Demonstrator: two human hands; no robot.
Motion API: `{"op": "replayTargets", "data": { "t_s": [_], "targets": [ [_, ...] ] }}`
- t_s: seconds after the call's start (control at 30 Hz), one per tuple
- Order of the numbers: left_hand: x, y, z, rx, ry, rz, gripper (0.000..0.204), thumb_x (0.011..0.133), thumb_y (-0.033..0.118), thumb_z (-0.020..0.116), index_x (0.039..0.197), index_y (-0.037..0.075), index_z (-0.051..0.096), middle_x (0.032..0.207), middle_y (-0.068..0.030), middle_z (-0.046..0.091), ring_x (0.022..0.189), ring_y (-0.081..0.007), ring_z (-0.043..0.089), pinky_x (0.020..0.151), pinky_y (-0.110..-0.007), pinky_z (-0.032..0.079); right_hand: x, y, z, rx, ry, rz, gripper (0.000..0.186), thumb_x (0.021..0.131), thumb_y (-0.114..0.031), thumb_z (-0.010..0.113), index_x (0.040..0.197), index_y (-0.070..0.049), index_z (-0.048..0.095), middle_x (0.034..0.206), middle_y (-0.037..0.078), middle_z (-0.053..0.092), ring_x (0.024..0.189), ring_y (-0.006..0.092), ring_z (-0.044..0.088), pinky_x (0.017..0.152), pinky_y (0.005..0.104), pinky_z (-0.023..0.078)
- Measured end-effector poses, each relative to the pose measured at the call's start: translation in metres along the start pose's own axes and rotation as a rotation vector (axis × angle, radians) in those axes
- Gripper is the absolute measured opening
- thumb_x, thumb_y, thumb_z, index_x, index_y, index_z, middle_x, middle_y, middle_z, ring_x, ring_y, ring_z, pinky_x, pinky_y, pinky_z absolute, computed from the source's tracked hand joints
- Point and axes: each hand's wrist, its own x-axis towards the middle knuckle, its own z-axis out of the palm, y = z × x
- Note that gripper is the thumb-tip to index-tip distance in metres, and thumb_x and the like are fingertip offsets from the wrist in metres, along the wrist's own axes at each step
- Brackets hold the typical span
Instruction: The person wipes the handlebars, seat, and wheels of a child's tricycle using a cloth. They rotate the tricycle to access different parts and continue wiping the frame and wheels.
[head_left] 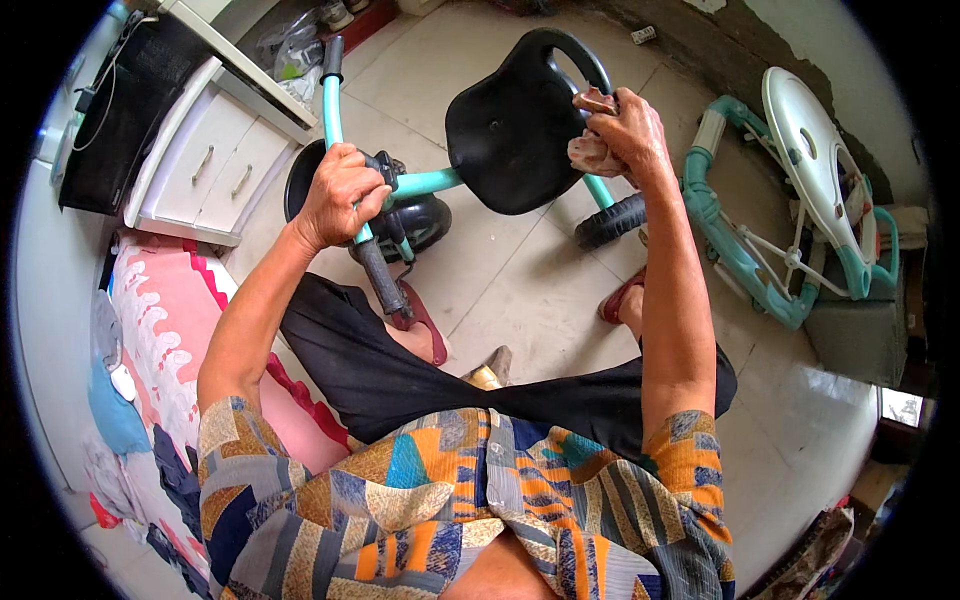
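A child's tricycle with a turquoise frame stands on the floor in front of me. My left hand is closed around its handlebar, close to the stem. The black seat has a looped backrest at its far right. At that side of the seat, my right hand grips a crumpled, stained rag, with folds bulging out past the fingers. The rag is against or just beside the seat's edge; exact contact is hard to see. A black rear wheel shows below the rag.
A folded turquoise-and-white child's seat frame leans at the right by a grey box. White drawers stand at the left, beside a pink-and-white bedspread. My feet in red shoes flank the tiled floor.
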Motion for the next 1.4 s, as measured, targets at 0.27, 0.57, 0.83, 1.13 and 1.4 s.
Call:
{"op": "replayTargets", "data": {
  "t_s": [0.27,0.57,0.83,1.13,1.4],
  "targets": [
    [-0.001,-0.015,-0.013,0.048,-0.052,0.015,0.018,0.085,0.013,0.054,0.069,0.003,0.053,0.066,-0.0081,0.054,0.069,-0.027,0.049,0.085,-0.04,0.041,-0.031,0.015,0.025,0.441,0.108,0.085,0.031,0.067,-0.022,0.065,0.084,0.003,0.064,0.077,0.017,0.066,0.071,0.0253,0.064,0.069,0.0382,0.05],
    [-0.017,-0.044,-0.032,0.162,-0.314,0.064,0.011,0.084,0.015,0.063,0.08,0.006,0.06,0.076,-0.0094,0.054,0.085,-0.0267,0.055,0.102,-0.04,0.04,-0.112,-0.001,0.043,0.793,0.045,0.127,0.025,0.07,-0.015,0.068,0.087,0.001,0.058,0.075,0.005,0.061,0.07,0.012,0.055,0.066,0.03,0.048],
    [-0.001,0.05,0.01,0.042,0.062,-0.394,0.029,0.082,0.015,0.07,0.108,0.002,0.064,0.089,-0.0123,0.064,0.085,-0.0278,0.062,0.09,-0.038,0.048,-0.154,0.004,0.032,1.142,-0.072,0.201,0.027,0.086,-0.022,0.071,0.1,0.0,0.062,0.086,0.004,0.063,0.076,0.0104,0.06,0.068,0.0269,0.05],
    [0.03,0.198,0.137,-0.939,0.261,-0.851,0.057,0.087,0.006,0.069,0.138,-0.002,0.045,0.117,-0.0092,0.06,0.104,-0.0127,0.058,0.08,-0.027,0.053,-0.191,0.01,0.064,1.354,-0.19,0.572,0.037,0.099,-0.031,0.054,0.118,-0.001,0.062,0.102,0.002,0.062,0.097,0.0101,0.055,0.093,0.026,0.041],
    [0.018,0.173,0.109,-1.103,0.179,-0.987,0.028,0.089,0.003,0.066,0.114,-0.007,0.064,0.102,-0.0053,0.069,0.092,-0.009,0.062,0.081,-0.025,0.051,-0.183,0.025,0.055,1.266,-0.285,0.489,0.039,0.097,-0.038,0.054,0.094,-0.002,0.069,0.086,0.002,0.066,0.082,0.0118,0.058,0.077,0.028,0.046]
  ]
}}
